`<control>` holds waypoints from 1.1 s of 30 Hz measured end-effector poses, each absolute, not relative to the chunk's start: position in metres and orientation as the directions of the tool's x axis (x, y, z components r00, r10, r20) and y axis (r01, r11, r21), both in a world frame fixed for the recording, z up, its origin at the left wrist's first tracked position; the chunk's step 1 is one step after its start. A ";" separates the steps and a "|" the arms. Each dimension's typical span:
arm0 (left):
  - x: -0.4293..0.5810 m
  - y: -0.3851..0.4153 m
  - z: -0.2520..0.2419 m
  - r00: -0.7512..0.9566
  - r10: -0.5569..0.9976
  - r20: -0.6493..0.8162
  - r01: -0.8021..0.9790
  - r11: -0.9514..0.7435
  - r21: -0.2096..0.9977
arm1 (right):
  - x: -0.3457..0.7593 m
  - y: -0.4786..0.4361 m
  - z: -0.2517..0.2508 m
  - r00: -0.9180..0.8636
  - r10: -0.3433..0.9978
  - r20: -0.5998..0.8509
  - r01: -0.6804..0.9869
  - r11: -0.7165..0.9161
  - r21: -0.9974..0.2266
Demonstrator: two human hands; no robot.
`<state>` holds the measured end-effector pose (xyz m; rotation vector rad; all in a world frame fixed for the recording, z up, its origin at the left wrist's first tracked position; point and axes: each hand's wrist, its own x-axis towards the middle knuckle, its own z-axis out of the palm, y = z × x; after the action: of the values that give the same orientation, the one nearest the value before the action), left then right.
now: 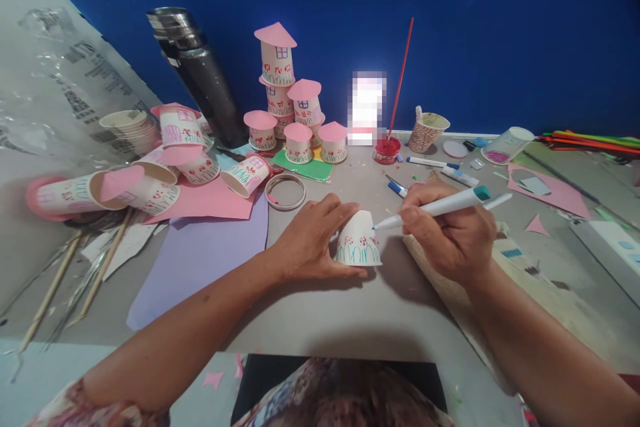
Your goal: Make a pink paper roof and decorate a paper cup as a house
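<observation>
My left hand [313,237] is closed around the side of a white paper cup [359,243], which stands upside down on the table with its rim at the bottom. Red flowers and teal grass strokes are drawn on the cup. Between the fingers of my right hand [450,230] is a white marker [435,209] with a teal end. Its tip is at the cup's upper right side; whether it touches cannot be made out. A second slim white stick shape [500,201] shows behind the right hand, its kind unclear.
Decorated cups with pink cone roofs [277,57] are stacked at the back, with more at the left. A roll of tape [285,191] lies near my left hand. Purple paper [210,253], a dark flask [200,73], a red pot with a brush [387,150] and a cloth [530,293] surround the workspace.
</observation>
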<state>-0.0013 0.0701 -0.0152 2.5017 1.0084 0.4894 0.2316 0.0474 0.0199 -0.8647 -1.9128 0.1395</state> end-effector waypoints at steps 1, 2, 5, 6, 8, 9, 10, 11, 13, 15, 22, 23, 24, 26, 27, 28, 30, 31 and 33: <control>-0.001 0.070 -0.016 0.678 0.714 0.175 0.584 -0.668 0.462 | 0.232 0.048 0.020 -0.244 0.626 0.741 0.515 0.731 -0.448; -0.001 0.070 -0.016 0.677 0.713 0.181 0.593 -0.674 0.441 | 0.232 0.048 0.019 -0.250 0.632 0.733 0.520 0.727 -0.449; 0.000 0.069 -0.016 0.670 0.718 0.187 0.620 -0.681 0.390 | 0.228 0.047 0.018 -0.316 0.643 0.698 0.510 0.735 -0.446; 0.000 0.069 -0.016 0.667 0.723 0.179 0.634 -0.677 0.375 | 0.226 0.047 0.018 -0.335 0.639 0.692 0.502 0.743 -0.443; 0.001 0.068 -0.014 0.659 0.736 0.155 0.663 -0.665 0.342 | 0.223 0.047 0.016 -0.359 0.628 0.690 0.481 0.759 -0.439; 0.001 0.067 -0.013 0.655 0.742 0.144 0.676 -0.661 0.326 | 0.222 0.047 0.015 -0.365 0.620 0.694 0.467 0.767 -0.440; 0.002 0.066 -0.012 0.652 0.746 0.136 0.687 -0.657 0.310 | 0.220 0.047 0.014 -0.369 0.615 0.697 0.453 0.774 -0.443; 0.003 0.064 -0.011 0.649 0.749 0.133 0.695 -0.655 0.296 | 0.219 0.047 0.013 -0.372 0.612 0.698 0.441 0.778 -0.448; 0.004 0.062 -0.009 0.645 0.753 0.133 0.708 -0.654 0.268 | 0.218 0.048 0.012 -0.379 0.612 0.694 0.421 0.782 -0.460; 0.005 0.059 -0.007 0.642 0.756 0.128 0.721 -0.652 0.235 | 0.217 0.048 0.010 -0.387 0.615 0.687 0.404 0.783 -0.473; 0.003 0.056 -0.008 0.638 0.757 0.140 0.740 -0.653 0.160 | 0.217 0.046 0.010 -0.439 0.621 0.649 0.382 0.783 -0.490; 0.003 0.056 -0.008 0.638 0.758 0.138 0.741 -0.653 0.158 | 0.217 0.046 0.010 -0.443 0.617 0.651 0.384 0.786 -0.485; 0.002 0.056 -0.008 0.639 0.758 0.132 0.741 -0.653 0.158 | 0.217 0.046 0.010 -0.447 0.613 0.651 0.385 0.789 -0.479; 0.002 0.056 -0.008 0.642 0.757 0.122 0.740 -0.654 0.158 | 0.216 0.047 0.010 -0.458 0.611 0.646 0.388 0.791 -0.473; 0.002 0.056 -0.008 0.643 0.756 0.120 0.740 -0.654 0.158 | 0.216 0.047 0.010 -0.462 0.610 0.644 0.389 0.792 -0.472; 0.003 0.056 -0.008 0.643 0.756 0.121 0.740 -0.654 0.157 | 0.215 0.047 0.010 -0.465 0.611 0.640 0.389 0.791 -0.472; 0.003 0.056 -0.009 0.642 0.756 0.127 0.739 -0.654 0.159 | 0.215 0.047 0.010 -0.470 0.620 0.628 0.396 0.784 -0.478; 0.003 0.057 -0.009 0.641 0.756 0.130 0.739 -0.654 0.162 | 0.215 0.047 0.009 -0.472 0.627 0.620 0.402 0.779 -0.481; 0.003 0.057 -0.010 0.641 0.756 0.130 0.738 -0.654 0.166 | 0.214 0.047 0.009 -0.472 0.635 0.611 0.418 0.772 -0.479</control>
<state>0.0028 0.0570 -0.0099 2.7566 1.2580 0.2867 0.2142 0.0473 0.0087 -0.7827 -2.1353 0.3334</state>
